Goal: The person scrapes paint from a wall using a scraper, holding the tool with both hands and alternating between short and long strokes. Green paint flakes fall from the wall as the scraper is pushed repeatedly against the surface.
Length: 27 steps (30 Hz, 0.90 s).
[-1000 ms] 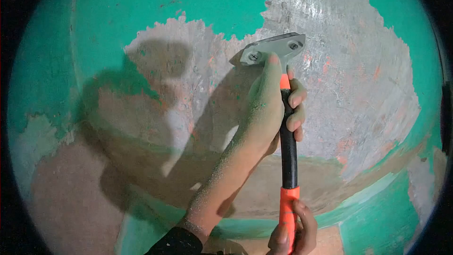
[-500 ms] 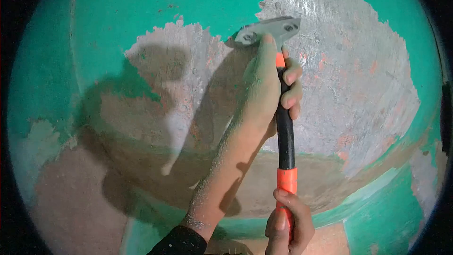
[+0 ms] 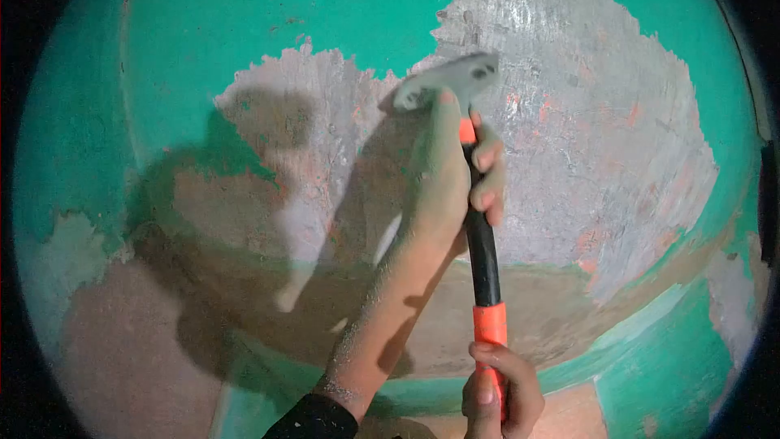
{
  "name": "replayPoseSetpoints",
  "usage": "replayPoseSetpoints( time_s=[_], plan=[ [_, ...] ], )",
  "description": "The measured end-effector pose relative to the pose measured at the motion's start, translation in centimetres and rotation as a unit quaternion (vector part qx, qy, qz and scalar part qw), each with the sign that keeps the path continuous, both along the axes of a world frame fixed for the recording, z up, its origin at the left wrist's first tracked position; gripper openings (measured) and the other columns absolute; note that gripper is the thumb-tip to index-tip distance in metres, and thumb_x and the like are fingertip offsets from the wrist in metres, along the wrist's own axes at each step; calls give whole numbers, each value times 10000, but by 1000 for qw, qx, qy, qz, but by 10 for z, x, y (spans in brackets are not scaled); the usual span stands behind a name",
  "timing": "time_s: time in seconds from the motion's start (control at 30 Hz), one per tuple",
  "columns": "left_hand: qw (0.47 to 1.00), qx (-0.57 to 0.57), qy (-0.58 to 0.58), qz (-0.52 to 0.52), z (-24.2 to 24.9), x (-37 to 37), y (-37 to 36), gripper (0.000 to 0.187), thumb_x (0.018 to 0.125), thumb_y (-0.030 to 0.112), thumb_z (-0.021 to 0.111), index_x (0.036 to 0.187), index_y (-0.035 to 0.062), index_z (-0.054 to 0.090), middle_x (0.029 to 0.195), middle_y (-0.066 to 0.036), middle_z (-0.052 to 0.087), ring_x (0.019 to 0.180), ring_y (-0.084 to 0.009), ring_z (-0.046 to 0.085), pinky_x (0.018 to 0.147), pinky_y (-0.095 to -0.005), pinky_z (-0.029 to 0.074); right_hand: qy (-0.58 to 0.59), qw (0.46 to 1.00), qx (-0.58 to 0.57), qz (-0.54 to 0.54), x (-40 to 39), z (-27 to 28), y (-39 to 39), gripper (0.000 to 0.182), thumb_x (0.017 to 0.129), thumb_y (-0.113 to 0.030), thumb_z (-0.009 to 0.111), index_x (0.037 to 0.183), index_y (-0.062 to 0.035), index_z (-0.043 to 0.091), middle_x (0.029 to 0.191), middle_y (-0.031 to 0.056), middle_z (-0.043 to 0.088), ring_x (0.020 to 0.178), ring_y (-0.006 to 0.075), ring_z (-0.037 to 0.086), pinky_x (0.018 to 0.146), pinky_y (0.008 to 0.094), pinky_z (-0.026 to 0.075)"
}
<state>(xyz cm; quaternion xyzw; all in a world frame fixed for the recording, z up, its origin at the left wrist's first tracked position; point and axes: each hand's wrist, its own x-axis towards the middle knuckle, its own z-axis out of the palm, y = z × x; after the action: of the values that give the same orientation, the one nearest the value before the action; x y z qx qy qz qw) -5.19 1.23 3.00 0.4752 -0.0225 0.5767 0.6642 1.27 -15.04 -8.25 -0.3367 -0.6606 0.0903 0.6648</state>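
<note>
A long-handled scraper (image 3: 485, 264) with a black and orange handle stands nearly upright against the wall. Its wide grey head (image 3: 463, 84), slightly blurred, is over the border between green paint and bare grey plaster. My left hand (image 3: 447, 171) is closed round the upper handle, its thumb stretched up onto the head. Lower down, my right hand (image 3: 504, 394) grips the orange end of the same handle. White dust covers the left wrist and forearm.
Green paint (image 3: 219, 8) surrounds a large stripped grey patch (image 3: 593, 146) on the wall. Below it runs a brownish curved band (image 3: 487, 341). A shadow of the arms and head falls to the left. A dark upright object (image 3: 766, 203) stands at the far right edge.
The scraper has slid down and a little left along the wall, with my left hand moving along with it. My right hand has shifted only slightly.
</note>
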Motion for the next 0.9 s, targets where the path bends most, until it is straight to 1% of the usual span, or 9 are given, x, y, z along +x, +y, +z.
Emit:
replayPoseSetpoints(
  time_s=[0.13, 0.23, 0.27, 0.37, 0.47, 0.57, 0.77, 0.83, 0.9],
  plan=[
    [999, 17, -29, 27, 22, -1, 9, 415, 982, 501, 321, 943, 98, 411, 607, 19, 386, 363, -88, 346, 305, -274, 368, -5, 1000, 20, -10, -3, 11, 11, 286, 956, -119, 482, 1181, 38, 562, 1066, 128, 618, 707, 100, 506, 663, 230, 424],
    [999, -25, 30, 24, 5, -1, -1, 417, 981, 503, 318, 945, 99, 413, 605, 18, 384, 368, -83, 344, 313, -267, 371, -13, 1000, 4, -6, 1, 0, 0, 290, 956, -116, 473, 1182, 44, 559, 1072, 131, 624, 686, 96, 503, 654, 233, 424],
    [1000, -22, 21, 6, 0, 2, 1, 418, 979, 509, 316, 939, 105, 412, 604, 18, 382, 368, -81, 346, 311, -264, 368, -21, 999, 34, -31, -1, 0, 2, 293, 958, -117, 464, 1176, 54, 557, 970, 96, 612, 651, 82, 470, 617, 224, 401],
    [1000, -3, 18, 7, 10, 0, 6, 423, 974, 520, 315, 934, 110, 412, 602, 18, 380, 364, -86, 347, 306, -270, 365, -4, 1000, 9, 19, -3, 4, 4, 305, 961, -124, 459, 1184, 65, 545, 873, 49, 556, 625, 74, 436, 586, 213, 369],
    [999, -4, 34, 12, 6, -1, 5, 431, 973, 521, 315, 928, 102, 408, 600, 18, 378, 369, -85, 348, 305, -269, 368, 5, 999, 27, 23, -8, -1, 9, 316, 965, -126, 455, 1199, 73, 528, 809, 13, 502, 606, 62, 407, 568, 201, 345],
    [999, -6, 43, 4, 3, -3, 5, 431, 973, 519, 317, 925, 100, 407, 599, 14, 378, 373, -85, 353, 305, -269, 373, -5, 1000, 6, 24, -6, -12, 8, 327, 968, -132, 454, 1216, 73, 514, 784, 2, 499, 596, 53, 400, 557, 200, 337],
    [999, 4, 48, 1, 9, -2, 9, 424, 975, 513, 321, 940, 97, 395, 600, 10, 390, 365, -95, 359, 298, -278, 385, 34, 998, -5, 48, -12, -11, 14, 327, 974, -147, 454, 1217, 63, 518, 737, -17, 474, 583, 48, 392, 543, 204, 327],
    [997, 9, 70, -14, 0, -2, 7, 424, 976, 510, 321, 942, 94, 391, 607, 10, 394, 371, -93, 366, 299, -273, 382, 38, 997, -16, 69, -11, -12, 7, 322, 976, -154, 452, 1206, 58, 527, 768, -6, 494, 603, 54, 407, 561, 211, 345],
    [999, 13, 45, -16, 6, -1, 6, 432, 975, 512, 327, 930, 87, 392, 601, 12, 389, 360, -91, 365, 289, -269, 375, 33, 997, -5, 67, -14, -6, 5, 322, 978, -168, 454, 1193, 56, 536, 805, 6, 512, 627, 60, 423, 585, 220, 363]
  ],
)
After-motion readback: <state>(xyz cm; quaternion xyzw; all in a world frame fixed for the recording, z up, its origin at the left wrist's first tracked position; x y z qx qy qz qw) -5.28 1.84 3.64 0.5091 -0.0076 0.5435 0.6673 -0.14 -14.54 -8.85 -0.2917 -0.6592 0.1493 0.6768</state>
